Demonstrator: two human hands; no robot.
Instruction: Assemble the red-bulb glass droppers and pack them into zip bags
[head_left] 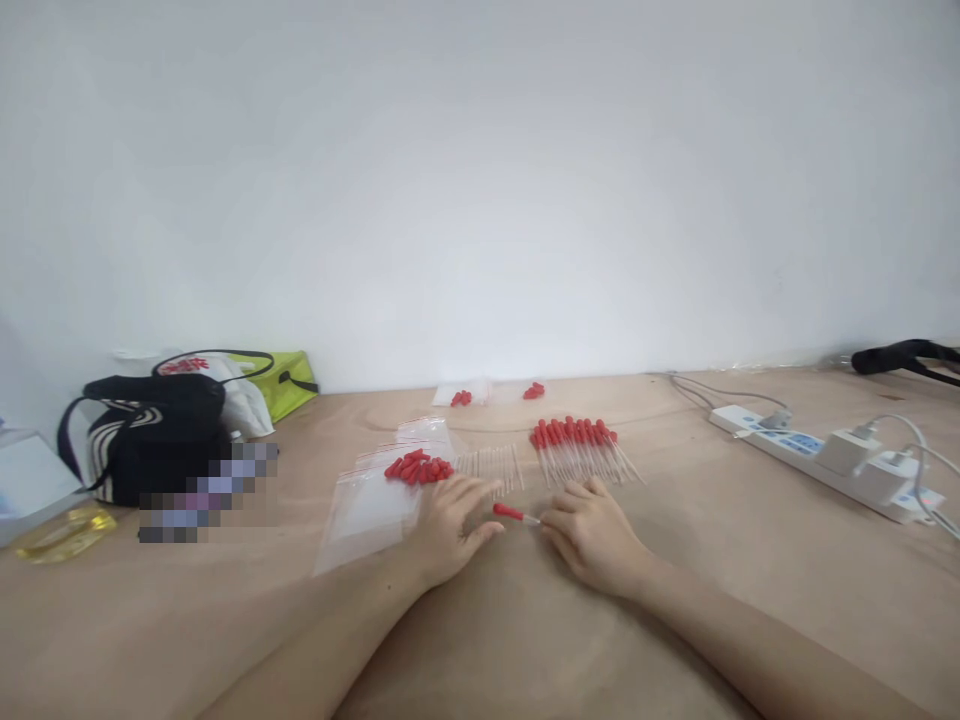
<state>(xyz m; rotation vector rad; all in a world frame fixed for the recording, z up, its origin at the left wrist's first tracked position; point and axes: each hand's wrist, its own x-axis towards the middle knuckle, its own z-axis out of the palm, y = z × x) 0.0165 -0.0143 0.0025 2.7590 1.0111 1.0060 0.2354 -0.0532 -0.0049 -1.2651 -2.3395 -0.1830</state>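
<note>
Tabletop underlies the left hand, fingers parted, and the right hand, fingertips pinched; beyond lie red-capped tubes in a row and heaped red caps. The right holds a single capped tube between the hands.

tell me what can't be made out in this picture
All in the head view:
Far end of the held dropper: hidden by the right hand.
Near ends of some thin tubes: behind the left hand.
Count of piled red bulbs: small and overlapping.
Whole black object: cut off by the right edge.
Item under the pixelated patch: masked by pixelation.
</note>
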